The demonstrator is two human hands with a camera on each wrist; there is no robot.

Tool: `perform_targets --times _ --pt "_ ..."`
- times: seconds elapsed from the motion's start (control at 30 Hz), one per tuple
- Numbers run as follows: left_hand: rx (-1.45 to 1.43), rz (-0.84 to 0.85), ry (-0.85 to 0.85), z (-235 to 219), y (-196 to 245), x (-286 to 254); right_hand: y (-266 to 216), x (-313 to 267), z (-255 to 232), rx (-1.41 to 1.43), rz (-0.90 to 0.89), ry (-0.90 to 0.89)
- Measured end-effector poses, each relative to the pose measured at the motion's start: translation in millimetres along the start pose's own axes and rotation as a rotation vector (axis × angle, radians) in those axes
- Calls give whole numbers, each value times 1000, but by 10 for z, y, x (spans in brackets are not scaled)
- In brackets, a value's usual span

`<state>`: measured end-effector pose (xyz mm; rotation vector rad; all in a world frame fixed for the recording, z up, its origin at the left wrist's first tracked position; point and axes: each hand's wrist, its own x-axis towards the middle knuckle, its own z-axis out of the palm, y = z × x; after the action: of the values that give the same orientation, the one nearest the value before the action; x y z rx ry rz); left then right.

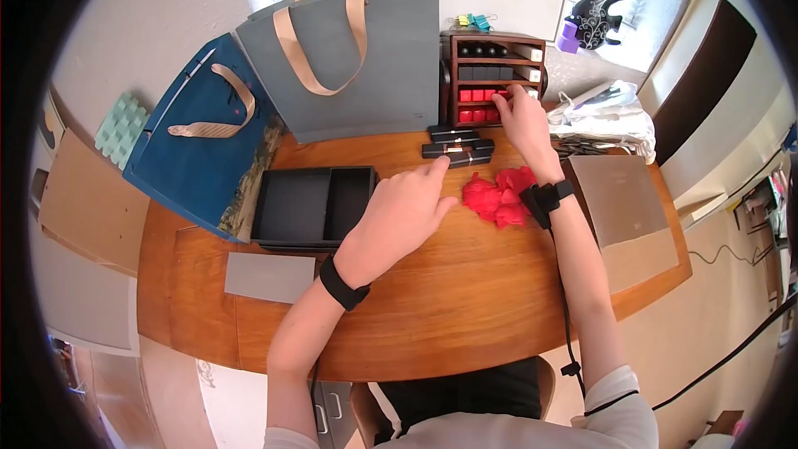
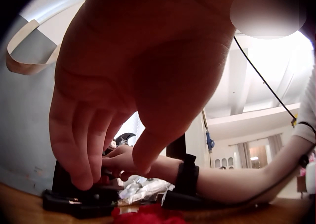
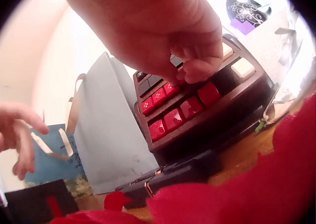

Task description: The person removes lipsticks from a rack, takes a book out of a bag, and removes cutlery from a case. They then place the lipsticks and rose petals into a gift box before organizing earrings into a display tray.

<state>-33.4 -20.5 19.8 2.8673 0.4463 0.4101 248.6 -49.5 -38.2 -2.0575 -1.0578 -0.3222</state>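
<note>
A dark wooden rack (image 1: 451, 75) with several shelves stands at the back of the table. In the right wrist view the right hand (image 3: 182, 41) has its thumb and fingers on a red item in the upper of two rows of red boxes (image 3: 173, 119). In the head view the right hand (image 1: 525, 123) reaches to that shelf. The left hand (image 1: 399, 220) hovers with loosely extended fingers, its index fingertip by several black tubes (image 1: 455, 150) lying before the rack. Red petals (image 1: 499, 198) lie between the hands.
At left stand a grey bag (image 1: 391, 75), a blue bag (image 1: 187, 150) and a black open box (image 1: 291, 204), with a grey card (image 1: 270, 275) in front. White plastic wrapping (image 1: 607, 120) and a brown flat box (image 1: 623, 199) are at right.
</note>
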Motion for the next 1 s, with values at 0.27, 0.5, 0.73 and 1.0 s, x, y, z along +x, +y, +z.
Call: perform_targets --times 0.27,0.5,0.73,1.0 --pt "-9 42 7 12 -27 -24 70 32 45 41 -33 1" --pt "-2 69 -4 36 -44 -5 9 -40 -179 48 -26 112" --pt "27 68 -131 178 -16 -10 0 -298 -317 155 -244 -178" --pt "38 97 -180 338 -108 -39 -53 -551 -218 110 -321 -469"
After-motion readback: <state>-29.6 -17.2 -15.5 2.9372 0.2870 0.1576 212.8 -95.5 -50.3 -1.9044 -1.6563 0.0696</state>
